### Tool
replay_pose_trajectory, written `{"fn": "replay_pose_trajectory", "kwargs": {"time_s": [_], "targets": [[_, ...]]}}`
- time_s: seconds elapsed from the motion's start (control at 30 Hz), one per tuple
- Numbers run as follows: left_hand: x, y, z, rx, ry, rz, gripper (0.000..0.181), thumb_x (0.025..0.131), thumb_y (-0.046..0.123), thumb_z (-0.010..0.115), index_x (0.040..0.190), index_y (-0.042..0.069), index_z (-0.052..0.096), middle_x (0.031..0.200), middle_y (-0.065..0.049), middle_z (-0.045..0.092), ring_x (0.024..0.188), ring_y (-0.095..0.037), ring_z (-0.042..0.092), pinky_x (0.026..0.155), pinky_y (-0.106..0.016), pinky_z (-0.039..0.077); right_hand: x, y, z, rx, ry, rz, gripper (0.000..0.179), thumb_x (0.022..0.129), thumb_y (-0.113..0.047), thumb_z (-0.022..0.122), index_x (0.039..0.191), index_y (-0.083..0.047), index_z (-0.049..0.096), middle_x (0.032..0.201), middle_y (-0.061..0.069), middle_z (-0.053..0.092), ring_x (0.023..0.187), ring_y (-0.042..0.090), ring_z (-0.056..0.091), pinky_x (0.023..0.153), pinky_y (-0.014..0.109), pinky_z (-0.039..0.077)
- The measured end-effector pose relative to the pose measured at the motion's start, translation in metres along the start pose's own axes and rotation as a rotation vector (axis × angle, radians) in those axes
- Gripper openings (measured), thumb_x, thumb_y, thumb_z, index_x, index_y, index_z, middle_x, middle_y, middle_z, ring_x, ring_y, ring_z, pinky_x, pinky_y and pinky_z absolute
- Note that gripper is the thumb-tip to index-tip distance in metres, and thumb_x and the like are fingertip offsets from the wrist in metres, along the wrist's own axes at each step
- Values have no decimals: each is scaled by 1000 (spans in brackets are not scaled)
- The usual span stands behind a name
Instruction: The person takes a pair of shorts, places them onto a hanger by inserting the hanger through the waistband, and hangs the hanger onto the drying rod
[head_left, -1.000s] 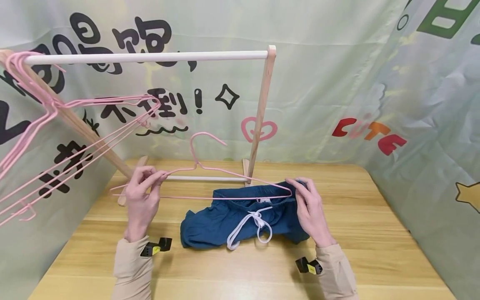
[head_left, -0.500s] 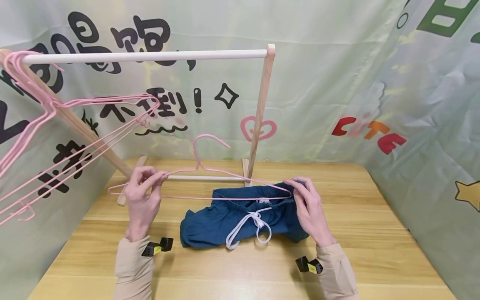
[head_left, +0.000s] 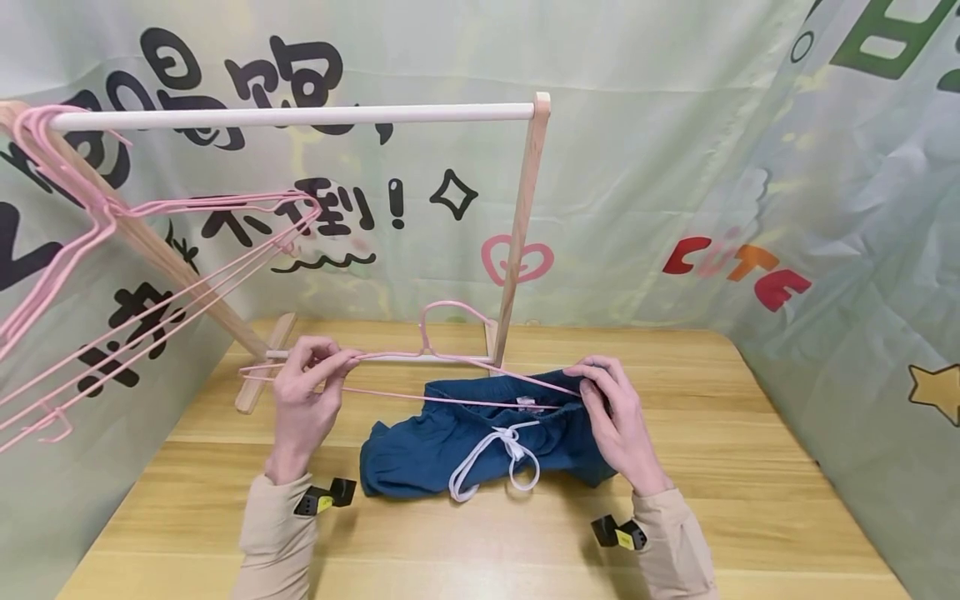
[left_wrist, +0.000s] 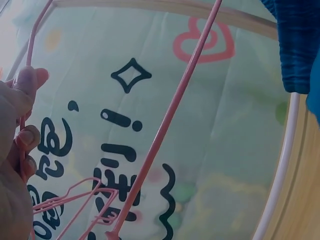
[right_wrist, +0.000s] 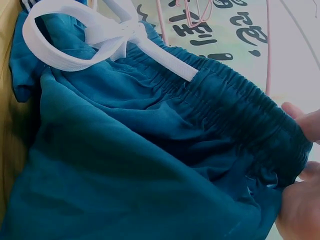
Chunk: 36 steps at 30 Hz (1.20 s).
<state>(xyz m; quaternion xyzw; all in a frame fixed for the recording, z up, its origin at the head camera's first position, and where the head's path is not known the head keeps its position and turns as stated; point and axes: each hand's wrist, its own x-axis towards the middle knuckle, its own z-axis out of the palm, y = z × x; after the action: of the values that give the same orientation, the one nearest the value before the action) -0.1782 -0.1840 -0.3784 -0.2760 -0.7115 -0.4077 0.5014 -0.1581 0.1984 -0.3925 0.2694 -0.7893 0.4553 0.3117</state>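
Note:
Navy-blue drawstring shorts (head_left: 420, 454) lie bunched on the table, a white bow (head_left: 513, 442) tied at the front of their elastic waist. My left hand (head_left: 309, 400) pinches the left shoulder of a pink wire hanger (head_left: 390, 354); the left wrist view shows thumb and fingers around the wire. The hanger's right end reaches into the waist opening, and its tip is hidden there. With my right hand (head_left: 611, 421) I pinch the waistband's right end, seen close up in the right wrist view, where the gathered waistband (right_wrist: 240, 105) meets my fingertips.
Behind the hands stands a wooden rack with a white top rail (head_left: 300, 115). Several pink hangers (head_left: 97, 204) hang at its left end. A lower white bar (head_left: 457, 359) runs near the table (head_left: 750, 467). A printed curtain (head_left: 637, 167) surrounds the table.
The left hand has moved right with the hanger, whose hook shifted right and down. The hanger's right end has slid into the waistband. My right hand stays nearly in place.

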Motion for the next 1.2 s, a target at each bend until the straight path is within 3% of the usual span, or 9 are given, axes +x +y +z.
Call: {"fn": "replay_pose_trajectory", "kwargs": {"time_s": [0.17,0.43,0.5,0.6,0.73,0.83,0.93,1.1,1.2], "targets": [[-1,1,3,-10,-52,2,9,87,4,74,88,-4,78,87,-17,59,73,-16,47,66,-20,36,-2,1,1,44,15,0,29,94,18,51,110,2,68,111,18,57,100,8,52,81,15,40],[-4,6,9,24,-188,4,18,80,-7,77,96,1,79,90,-11,60,73,-12,47,63,-19,36,-1,-1,4,116,133,-28,31,86,24,56,109,6,66,108,15,55,82,4,50,46,17,28],[-5,8,12,33,-223,10,16,82,-4,77,96,2,78,90,-10,60,73,-12,48,63,-19,36,0,-2,4,138,156,-32,31,84,25,58,109,8,66,109,11,55,88,5,53,46,18,28],[-7,12,18,39,-285,10,11,86,1,75,96,3,78,91,-8,61,71,-11,48,62,-17,36,0,-3,5,148,171,-36,31,83,25,60,109,8,65,110,7,55,76,3,50,45,18,27],[-9,16,25,40,-348,10,16,83,-2,76,97,5,77,91,-6,63,69,-9,51,60,-15,38,0,-4,5,146,165,-34,32,82,24,62,110,8,65,109,7,55,66,4,43,43,18,24],[-10,17,30,37,-362,33,26,76,-11,79,97,5,77,92,-6,64,68,-10,54,59,-15,41,1,-4,5,163,160,-36,32,82,24,63,110,10,64,109,8,54,81,5,51,48,20,30],[-12,19,34,37,-382,38,25,77,-10,78,97,4,77,93,-6,66,69,-10,58,60,-15,43,1,-4,6,174,158,-42,32,81,25,64,110,11,63,108,9,55,94,8,54,53,20,35],[-13,25,39,17,-429,10,19,83,-5,75,100,5,77,95,-6,65,72,-11,58,63,-15,43,1,-6,6,171,159,-35,34,80,24,66,110,10,64,108,10,56,94,7,55,52,16,33],[-15,28,44,17,-446,22,18,85,-5,74,101,4,76,96,-5,64,72,-11,58,64,-17,45,2,-7,7,185,159,-37,35,79,25,66,110,11,63,107,15,57,97,8,56,66,10,43]]}}
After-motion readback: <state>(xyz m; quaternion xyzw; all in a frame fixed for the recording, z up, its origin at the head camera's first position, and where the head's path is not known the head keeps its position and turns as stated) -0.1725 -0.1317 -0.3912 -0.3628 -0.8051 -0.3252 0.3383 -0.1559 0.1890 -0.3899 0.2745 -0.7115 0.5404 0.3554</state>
